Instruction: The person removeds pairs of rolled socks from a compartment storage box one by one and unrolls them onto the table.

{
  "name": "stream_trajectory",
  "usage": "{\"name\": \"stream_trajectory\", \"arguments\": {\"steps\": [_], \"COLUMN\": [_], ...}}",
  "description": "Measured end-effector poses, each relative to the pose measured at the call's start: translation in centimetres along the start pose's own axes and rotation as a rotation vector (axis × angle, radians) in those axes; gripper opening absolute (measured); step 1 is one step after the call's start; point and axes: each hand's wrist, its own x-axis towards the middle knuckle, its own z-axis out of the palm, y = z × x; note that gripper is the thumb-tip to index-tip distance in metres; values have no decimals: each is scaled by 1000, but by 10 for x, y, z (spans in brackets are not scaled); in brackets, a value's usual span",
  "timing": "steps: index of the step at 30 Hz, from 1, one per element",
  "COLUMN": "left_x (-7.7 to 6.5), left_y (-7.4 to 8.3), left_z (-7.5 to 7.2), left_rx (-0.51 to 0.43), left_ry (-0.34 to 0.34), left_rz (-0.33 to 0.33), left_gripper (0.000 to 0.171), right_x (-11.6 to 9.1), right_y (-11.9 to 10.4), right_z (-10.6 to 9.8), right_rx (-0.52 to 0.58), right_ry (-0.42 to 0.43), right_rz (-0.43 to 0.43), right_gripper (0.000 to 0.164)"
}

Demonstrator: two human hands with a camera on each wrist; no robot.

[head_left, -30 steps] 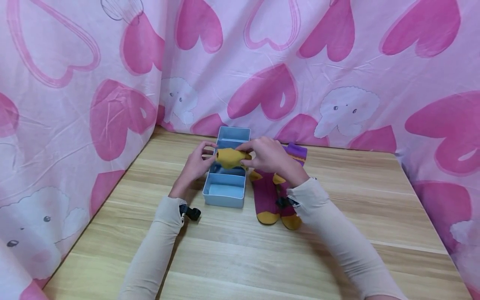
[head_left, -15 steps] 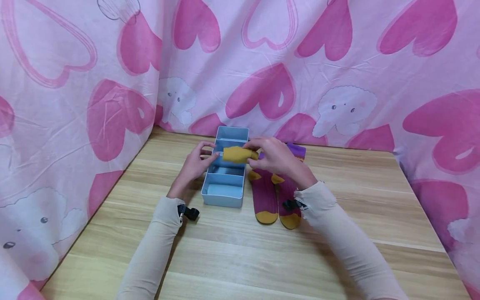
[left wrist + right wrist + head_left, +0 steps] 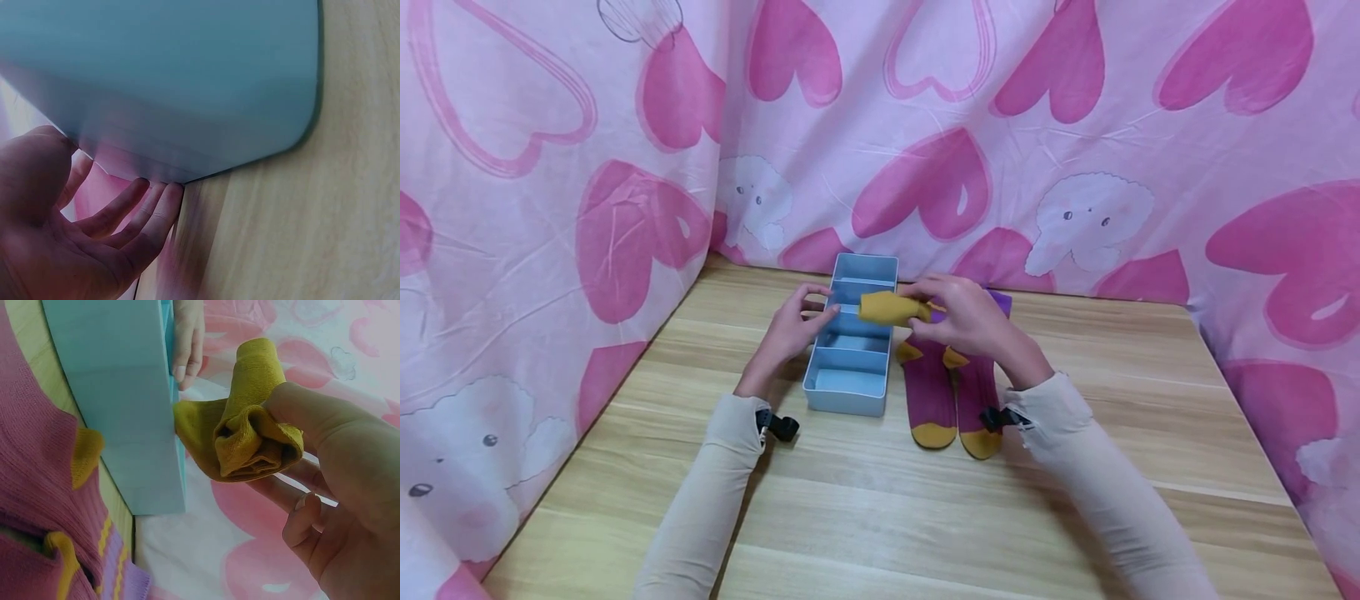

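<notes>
Bundle of rolled mustard-yellow knit fabric (image 3: 885, 309), pinched by the right hand (image 3: 964, 315), has shifted rightward from the middle of the long pale-blue plastic divided box (image 3: 847, 404) to its right rim (held aloft, so the handling seems unfinished); the left hand (image 3: 792, 323), fingers loosely spread, stays at the box's left side
</notes>
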Motion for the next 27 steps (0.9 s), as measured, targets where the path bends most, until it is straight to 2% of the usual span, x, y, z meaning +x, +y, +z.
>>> {"name": "stream_trajectory", "arguments": {"steps": [12, 27], "left_x": [-1, -1], "left_y": [0, -1], "left_z": [0, 0], "left_rx": [4, -17], "left_ry": [0, -2], "left_rz": [-26, -8], "left_gripper": [44, 47], "right_x": [-23, -57], "right_y": [4, 17], "right_z": [-14, -27], "right_rx": [-6, -67], "right_ry": [34, 60], "right_rz": [39, 42], "right_gripper": [43, 40]}}
